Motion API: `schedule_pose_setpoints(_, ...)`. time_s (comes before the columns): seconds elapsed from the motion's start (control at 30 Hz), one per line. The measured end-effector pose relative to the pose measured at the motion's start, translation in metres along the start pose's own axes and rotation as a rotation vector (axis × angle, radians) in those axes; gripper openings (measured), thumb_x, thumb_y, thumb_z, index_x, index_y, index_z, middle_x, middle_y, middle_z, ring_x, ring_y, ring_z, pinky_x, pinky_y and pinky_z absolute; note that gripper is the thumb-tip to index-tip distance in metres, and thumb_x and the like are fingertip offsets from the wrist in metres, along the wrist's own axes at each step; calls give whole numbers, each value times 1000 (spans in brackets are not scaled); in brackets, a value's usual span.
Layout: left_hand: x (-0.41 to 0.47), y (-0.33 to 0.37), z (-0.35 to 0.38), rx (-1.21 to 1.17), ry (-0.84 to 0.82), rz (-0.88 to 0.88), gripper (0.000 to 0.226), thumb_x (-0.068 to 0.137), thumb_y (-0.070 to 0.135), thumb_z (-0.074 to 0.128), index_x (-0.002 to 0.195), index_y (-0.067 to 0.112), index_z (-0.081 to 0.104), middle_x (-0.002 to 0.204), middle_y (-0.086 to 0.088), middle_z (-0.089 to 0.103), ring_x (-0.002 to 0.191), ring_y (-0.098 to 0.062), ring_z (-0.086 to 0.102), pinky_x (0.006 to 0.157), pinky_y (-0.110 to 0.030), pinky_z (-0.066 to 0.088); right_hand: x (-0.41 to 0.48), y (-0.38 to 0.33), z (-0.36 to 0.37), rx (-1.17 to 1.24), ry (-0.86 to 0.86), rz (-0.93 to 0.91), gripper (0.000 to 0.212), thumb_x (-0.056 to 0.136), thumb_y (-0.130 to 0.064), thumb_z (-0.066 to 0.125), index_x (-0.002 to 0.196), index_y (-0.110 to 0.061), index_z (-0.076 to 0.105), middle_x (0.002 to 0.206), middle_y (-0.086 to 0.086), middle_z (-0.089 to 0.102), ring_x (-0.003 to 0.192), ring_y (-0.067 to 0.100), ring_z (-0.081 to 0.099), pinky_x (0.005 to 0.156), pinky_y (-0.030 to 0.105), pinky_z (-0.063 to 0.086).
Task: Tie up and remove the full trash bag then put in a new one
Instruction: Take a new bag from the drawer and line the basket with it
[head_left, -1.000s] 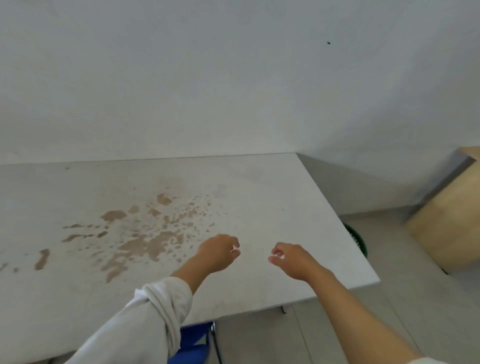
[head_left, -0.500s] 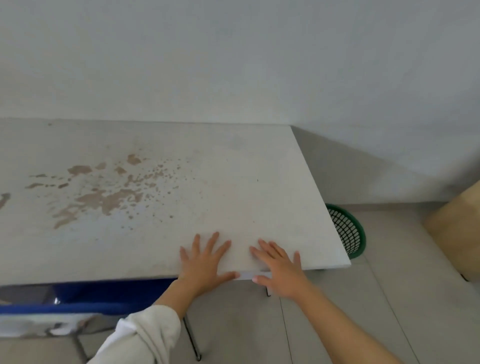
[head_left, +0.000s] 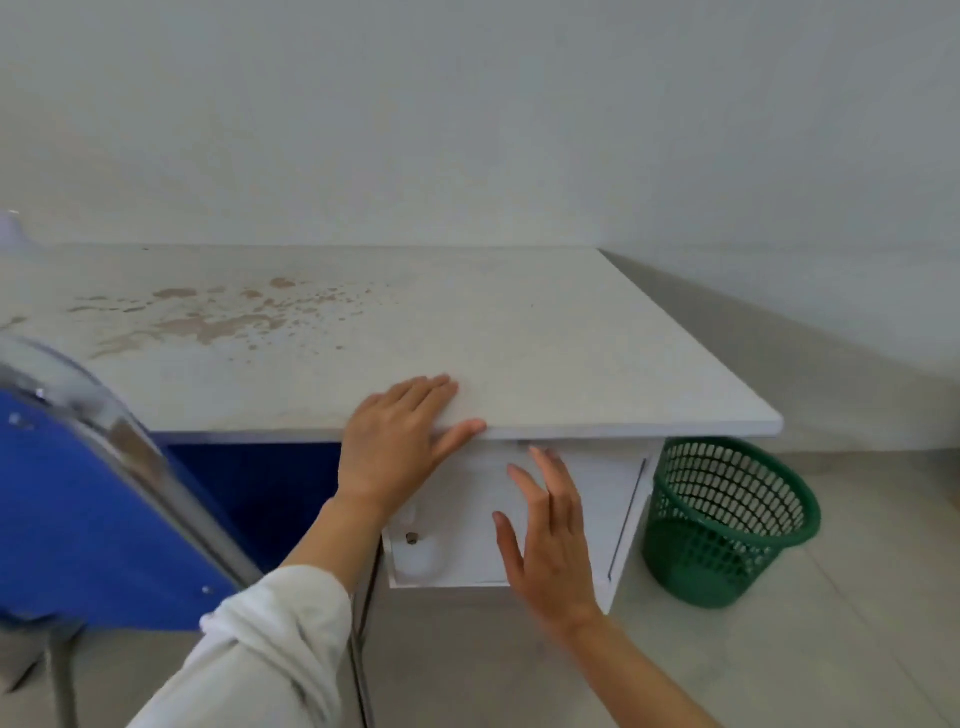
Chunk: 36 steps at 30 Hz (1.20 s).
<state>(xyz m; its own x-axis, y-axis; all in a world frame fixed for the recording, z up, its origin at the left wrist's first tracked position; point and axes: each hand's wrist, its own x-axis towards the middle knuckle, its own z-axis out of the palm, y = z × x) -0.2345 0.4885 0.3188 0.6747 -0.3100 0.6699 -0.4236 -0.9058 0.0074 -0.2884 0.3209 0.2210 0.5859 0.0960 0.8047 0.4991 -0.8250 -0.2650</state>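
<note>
Touching one desk (head_left: 571, 338), left hand (head_left: 395, 447); right hand (head_left: 550, 540) apart; one basket (head_left: 727, 525).

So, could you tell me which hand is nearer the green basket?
Right. The right hand is in front of the cabinet door, left of the basket; the left hand rests on the desk edge, farther left.
</note>
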Motion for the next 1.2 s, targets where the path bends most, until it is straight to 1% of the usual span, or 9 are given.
schedule_pose_setpoints(0.13,-6,-1,8,74,137,-7,64,90,67,29,97,19,72,95,4,72,83,-17,68,68,-28,46,0,10,29,330,34,521,26,96,-32,47,120,-20,47,117,-1,55,107,14,51,87,27,45)
schedule_pose_setpoints(0.2,-7,-3,12,95,181,8,65,90,67,28,94,19,72,89,4,73,77,-18,67,67,-28,45,17,18,40,472,28,704,22,95,-35,49,107,-16,51,97,0,61,85,17,57,72,29,43)
schedule_pose_setpoints(0.3,-5,-8,15,132,246,27,65,91,66,28,90,19,73,83,4,72,73,-18,67,64,-28,44,45,24,50,338,6,803,43,93,-53,43,93,-11,50,86,8,64,78,27,60,66,33,44)
schedule_pose_setpoints(0.43,-4,-10,17,130,281,49,66,92,64,25,85,18,72,79,4,71,69,-19,65,61,-29,43,57,24,47,-31,-102,739,49,99,-47,30,104,-6,55,98,14,66,91,34,62,64,31,37)
schedule_pose_setpoints(0.57,-8,-9,10,81,222,42,65,90,65,24,96,20,71,92,4,72,85,-19,64,73,-30,42,58,15,35,-189,-198,692,51,101,-40,25,102,-3,61,103,15,66,96,34,61,66,29,36)
schedule_pose_setpoints(0.73,-17,-10,-6,-123,48,-59,46,96,53,30,123,29,58,125,9,61,119,-14,50,97,-33,27,18,-7,5,-178,-154,612,50,101,-39,26,94,-4,60,83,11,63,69,24,51,57,29,31)
schedule_pose_setpoints(1.0,-46,6,-18,-136,-11,-153,43,97,40,39,135,21,46,138,2,50,130,-17,41,114,-37,17,-41,-15,-27,-110,-175,505,46,99,-45,27,82,-12,53,68,1,53,63,21,49,53,30,31)
schedule_pose_setpoints(1.1,-57,19,-20,-112,130,-56,33,94,33,51,122,16,57,122,-2,58,115,-22,51,97,-36,37,-40,-4,-45,-85,-49,349,45,96,-53,31,67,-20,43,60,-7,45,57,13,44,49,26,29)
schedule_pose_setpoints(1.2,-57,43,-20,-140,177,48,21,93,28,55,100,12,66,96,0,63,89,-21,58,68,-29,44,-30,14,-67,-204,301,171,25,89,-43,45,94,-19,53,95,-3,57,89,15,48,72,29,34)
